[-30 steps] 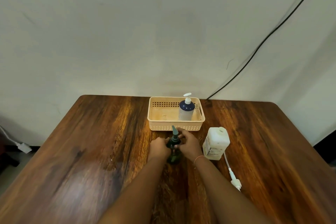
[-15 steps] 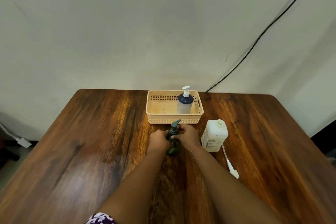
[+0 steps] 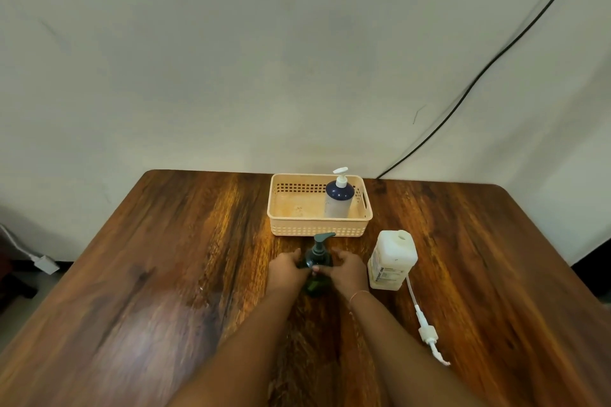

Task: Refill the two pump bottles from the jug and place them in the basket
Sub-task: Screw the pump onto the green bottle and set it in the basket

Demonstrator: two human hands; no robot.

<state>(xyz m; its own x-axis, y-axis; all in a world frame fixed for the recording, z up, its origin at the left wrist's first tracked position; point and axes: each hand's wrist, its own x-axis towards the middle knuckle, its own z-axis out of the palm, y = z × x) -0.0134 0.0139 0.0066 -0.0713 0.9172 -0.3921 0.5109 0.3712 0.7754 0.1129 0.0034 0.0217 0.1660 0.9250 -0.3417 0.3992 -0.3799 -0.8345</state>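
On a wooden table [image 3: 165, 274], a loose pump [image 3: 426, 330] lies nearest, beside the open jug [image 3: 391, 261]. Left hand [image 3: 284, 269] and right hand [image 3: 347, 269] both grasp a dark green bottle [image 3: 318, 261] (upright, pump on). Beyond, a blue-topped bottle [image 3: 339, 198] stands in the basket [image 3: 317, 231].

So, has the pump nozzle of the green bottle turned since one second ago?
Yes. The nozzle of the green bottle pointed toward the basket before; now it points right, toward the jug.
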